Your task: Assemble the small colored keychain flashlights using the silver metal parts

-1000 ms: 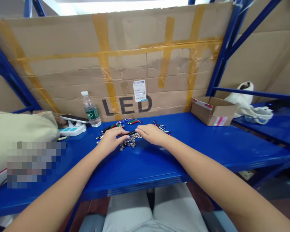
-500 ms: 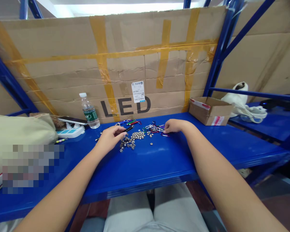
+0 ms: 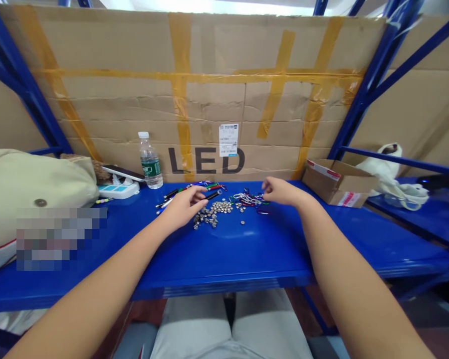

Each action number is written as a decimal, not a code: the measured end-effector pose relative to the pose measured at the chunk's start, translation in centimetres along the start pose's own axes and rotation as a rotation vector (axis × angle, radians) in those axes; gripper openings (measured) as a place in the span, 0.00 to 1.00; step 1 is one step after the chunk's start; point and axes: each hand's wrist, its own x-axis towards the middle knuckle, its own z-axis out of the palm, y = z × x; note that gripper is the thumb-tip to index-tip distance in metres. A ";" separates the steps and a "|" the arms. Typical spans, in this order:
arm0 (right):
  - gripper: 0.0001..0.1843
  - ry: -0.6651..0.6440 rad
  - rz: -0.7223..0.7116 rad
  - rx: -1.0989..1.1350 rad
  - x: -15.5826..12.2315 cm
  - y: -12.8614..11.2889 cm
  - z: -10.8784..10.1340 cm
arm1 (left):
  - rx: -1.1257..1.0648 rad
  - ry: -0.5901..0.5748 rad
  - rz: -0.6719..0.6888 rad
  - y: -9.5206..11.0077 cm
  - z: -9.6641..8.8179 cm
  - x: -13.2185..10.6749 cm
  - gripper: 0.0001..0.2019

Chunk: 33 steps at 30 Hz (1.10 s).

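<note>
My left hand (image 3: 183, 205) is closed around a slim black tube (image 3: 213, 195), perhaps a small penlight, pointing to the right. Under and beside that hand lie small silvery metal parts (image 3: 205, 218) and a heap of round button cells (image 3: 223, 207). My right hand (image 3: 280, 191) hovers at the right end of a pile of coloured carabiners (image 3: 249, 200), fingers curled together; whatever they pinch is too small or hidden to tell. A dark red carabiner (image 3: 263, 212) lies apart in front of it. More coloured tubes (image 3: 169, 195) lie behind and left of my left hand.
A water bottle (image 3: 150, 167) stands at the back, beside a power strip (image 3: 118, 190) with a phone on it. A pale bag (image 3: 37, 184) takes up the left. An open cardboard box (image 3: 338, 187) sits back right, and a cardboard wall (image 3: 205, 109) closes off the rear.
My right hand has lifted up and off the carabiner pile. My left hand still holds the black tube. The camera view has swung left, shifting everything rightward.
</note>
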 end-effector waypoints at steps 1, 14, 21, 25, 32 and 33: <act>0.14 -0.001 -0.078 0.130 -0.2 -0.8 0.2 | -0.073 -0.026 -0.023 0.0 0.3 -0.1 0.17; 0.10 0.073 -0.320 0.647 -0.8 -7.3 5.7 | 0.339 0.113 0.158 4.9 1.6 -5.4 0.14; 0.08 0.139 -0.293 0.714 -0.7 -6.1 3.5 | 0.607 -0.243 0.362 6.7 5.0 -10.5 0.15; 0.07 0.082 -0.316 0.655 -0.9 -6.3 3.9 | 0.599 -0.281 0.312 6.6 5.1 -9.9 0.13; 0.09 0.085 -0.345 0.670 -0.1 -5.7 4.4 | 0.225 -0.088 0.056 5.7 3.3 -2.1 0.14; 0.10 0.087 -0.338 0.671 -0.1 -5.7 4.5 | 0.214 -0.027 0.023 5.1 3.3 -0.4 0.15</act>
